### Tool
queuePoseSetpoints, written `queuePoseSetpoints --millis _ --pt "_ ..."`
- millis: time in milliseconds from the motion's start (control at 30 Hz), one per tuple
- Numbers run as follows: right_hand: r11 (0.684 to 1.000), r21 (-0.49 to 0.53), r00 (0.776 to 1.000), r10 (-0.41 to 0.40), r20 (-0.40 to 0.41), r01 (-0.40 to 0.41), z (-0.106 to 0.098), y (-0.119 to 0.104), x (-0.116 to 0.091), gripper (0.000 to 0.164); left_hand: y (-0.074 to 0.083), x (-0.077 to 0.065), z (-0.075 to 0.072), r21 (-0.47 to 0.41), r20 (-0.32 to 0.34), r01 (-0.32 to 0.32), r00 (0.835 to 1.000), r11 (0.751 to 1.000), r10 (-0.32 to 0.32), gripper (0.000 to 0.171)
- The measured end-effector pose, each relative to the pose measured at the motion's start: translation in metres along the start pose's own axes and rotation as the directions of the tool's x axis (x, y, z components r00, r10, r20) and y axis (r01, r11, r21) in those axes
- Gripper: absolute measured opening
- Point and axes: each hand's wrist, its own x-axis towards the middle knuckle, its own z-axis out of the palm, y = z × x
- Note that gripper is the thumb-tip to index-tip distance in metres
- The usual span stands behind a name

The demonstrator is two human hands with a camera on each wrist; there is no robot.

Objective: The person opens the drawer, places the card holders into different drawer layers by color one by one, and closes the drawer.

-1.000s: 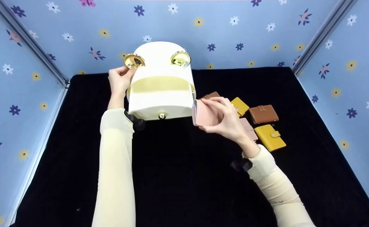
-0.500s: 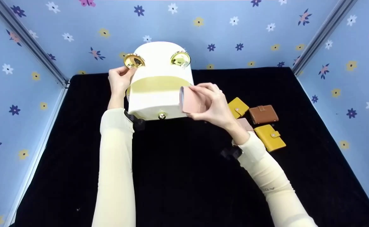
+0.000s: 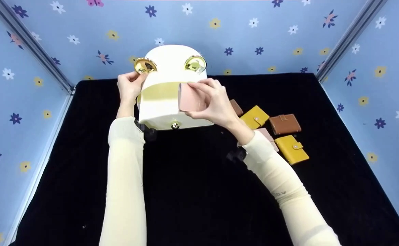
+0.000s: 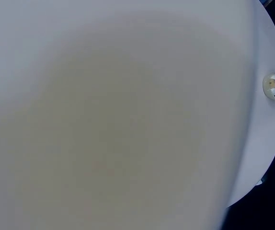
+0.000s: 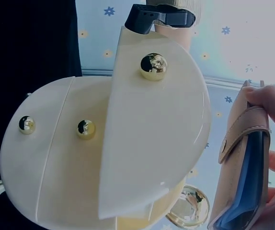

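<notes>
A white drawer cabinet [image 3: 172, 63] with a rounded top and two gold discs stands at the back. Its top drawer [image 5: 161, 124] is pulled out, a gold knob [image 5: 153, 66] on its front. By the cabinet's left side, my left hand [image 3: 130, 88] has its fingertips on the left gold disc [image 3: 145, 65]. My right hand [image 3: 216, 102] grips a pink card wallet [image 3: 189, 98] over the right part of the drawer. Blue sleeves and a snap strap show on the wallet in the right wrist view. The left wrist view holds mostly a blurred white surface.
Right of the cabinet lie two yellow wallets [image 3: 292, 149], a brown wallet [image 3: 285, 124], a partly hidden pink wallet [image 3: 267, 138] and a partly hidden brownish one [image 3: 236, 107]. A black cloth [image 3: 192, 191] covers the table. Flowered blue panels [image 3: 240, 34] enclose it.
My right hand has carried the pink card wallet leftward and away from me, from the cabinet's right edge to over the drawer. My left hand has stayed in place.
</notes>
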Motion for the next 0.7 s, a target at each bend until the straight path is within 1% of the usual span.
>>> queuePoseSetpoints --millis 133,300,500,700 --pt "1.000 -0.015 1.000 0.007 0.009 -0.007 0.005 -0.003 0.010 0.066 0.000 0.000 0.000 -0.009 0.004 0.009 1.000 1.000 -0.009 0.034" --pt "0.999 -0.020 0.999 0.040 0.031 -0.039 0.013 -0.004 0.020 0.067 0.001 0.000 0.000 -0.009 0.009 0.017 1.000 1.000 -0.016 0.035" --pt "0.996 -0.034 0.996 0.078 0.050 -0.077 0.026 -0.004 0.028 0.068 0.000 0.000 0.001 0.002 -0.007 -0.007 1.000 1.000 0.007 0.032" --pt "0.994 -0.052 0.993 0.099 0.060 -0.096 0.034 -0.006 0.035 0.069 0.001 0.000 0.001 0.001 -0.012 -0.013 1.000 1.000 0.013 0.031"
